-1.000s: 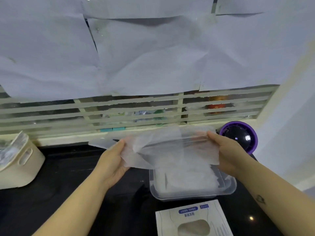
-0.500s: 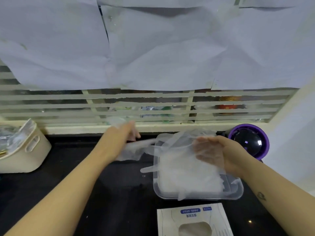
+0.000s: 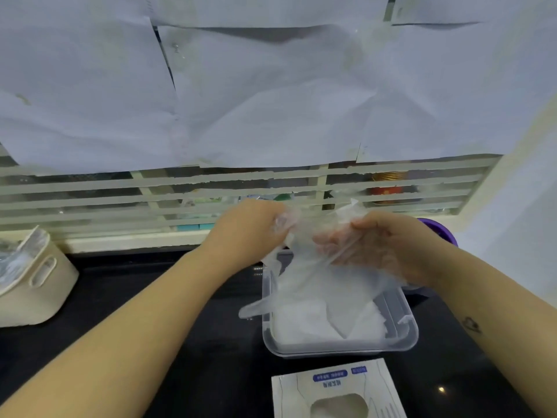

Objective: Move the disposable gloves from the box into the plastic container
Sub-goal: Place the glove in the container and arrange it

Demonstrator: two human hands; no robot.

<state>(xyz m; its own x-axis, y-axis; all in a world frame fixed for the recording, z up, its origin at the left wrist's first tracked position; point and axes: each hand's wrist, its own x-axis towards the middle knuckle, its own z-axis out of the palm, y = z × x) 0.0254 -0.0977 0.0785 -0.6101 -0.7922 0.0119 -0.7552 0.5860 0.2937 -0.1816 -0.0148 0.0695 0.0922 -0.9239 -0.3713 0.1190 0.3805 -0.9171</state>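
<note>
A clear disposable glove (image 3: pixel 304 276) hangs crumpled between both hands above the clear plastic container (image 3: pixel 405 336). My left hand (image 3: pixel 250 233) pinches its upper end at the container's far left corner. My right hand (image 3: pixel 382 245) lies against the film with fingers straight, partly seen through it. The glove's fingers droop over the container's left rim. A stack of gloves (image 3: pixel 304 324) lies inside the container. The white glove box (image 3: pixel 334 393), with an oval opening, lies flat in front of the container.
A beige basket (image 3: pixel 33 282) stands at the left on the black counter (image 3: pixel 150 372). A purple round object (image 3: pixel 440 230) sits behind my right hand. White sheets cover the slatted window behind.
The hands have come together over the container; the left moved right with its end of the glove. The glove, earlier stretched wide, now hangs bunched and folded.
</note>
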